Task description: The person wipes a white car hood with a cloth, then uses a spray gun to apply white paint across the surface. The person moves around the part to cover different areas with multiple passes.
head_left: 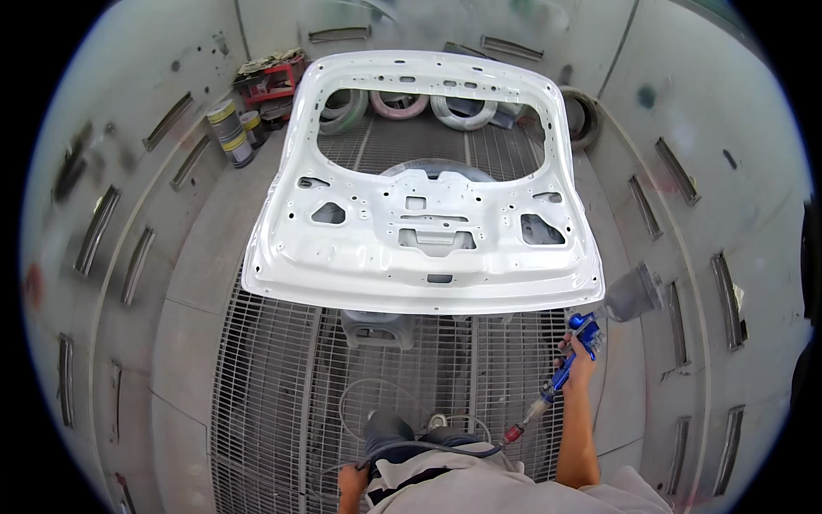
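My right hand (581, 367) is wrapped round the grip of a blue spray gun (586, 330), to the right below a white car tailgate (360, 231). A cloudy paint cup (632, 295) sits on the gun, beside the tailgate's lower right corner. From the gun's grip, a clear fitting and a red coupling (513, 433) lead to a grey air hose (428, 445). That hose runs across my waist to my left hand (352, 481), whose fingers close round it near the lower edge. The tailgate's glossy white inner side shows, with a large window opening and several smaller cutouts.
A grey plastic stand (378, 329) shows under the tailgate, on a metal floor grating (265, 368). Paint cans (229, 134) and a red shelf (272, 86) stand at the back left. Rings (463, 111) of wrapped material lie along the far wall. Hose loops trail around my feet.
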{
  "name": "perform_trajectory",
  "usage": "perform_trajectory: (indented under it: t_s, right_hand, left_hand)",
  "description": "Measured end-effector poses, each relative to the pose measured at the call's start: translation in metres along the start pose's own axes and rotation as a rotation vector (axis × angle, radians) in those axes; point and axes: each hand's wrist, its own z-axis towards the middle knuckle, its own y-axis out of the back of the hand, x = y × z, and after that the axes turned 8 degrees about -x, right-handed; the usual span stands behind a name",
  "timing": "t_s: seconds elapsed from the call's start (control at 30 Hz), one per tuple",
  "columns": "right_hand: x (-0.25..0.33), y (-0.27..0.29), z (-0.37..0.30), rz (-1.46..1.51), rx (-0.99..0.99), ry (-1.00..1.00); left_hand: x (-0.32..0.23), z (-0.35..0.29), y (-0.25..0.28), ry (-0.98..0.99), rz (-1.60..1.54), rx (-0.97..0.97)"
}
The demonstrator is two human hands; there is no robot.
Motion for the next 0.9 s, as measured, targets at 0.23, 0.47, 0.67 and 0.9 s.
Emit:
perform_trajectory:
  t_s: [0.23, 0.47, 0.67, 0.9]
  right_hand:
    - [-0.001, -0.033, -0.008, 0.007, -0.072, 0.040]
    - [0.003, -0.005, -0.041, 0.024, -0.424, 0.133]
    - [0.002, 0.037, -0.066, 0.056, -0.649, 0.185]
    - [-0.001, 0.094, -0.075, 0.173, -0.712, 0.201]
  left_hand:
    - [-0.030, 0.106, 0.042, -0.027, 0.173, 0.205]
    - [-0.061, 0.203, 0.082, -0.346, 0.375, 0.404]
    - [-0.113, 0.213, 0.085, -0.433, 0.482, 0.450]
    - [-0.146, 0.199, 0.072, -0.529, 0.600, 0.365]
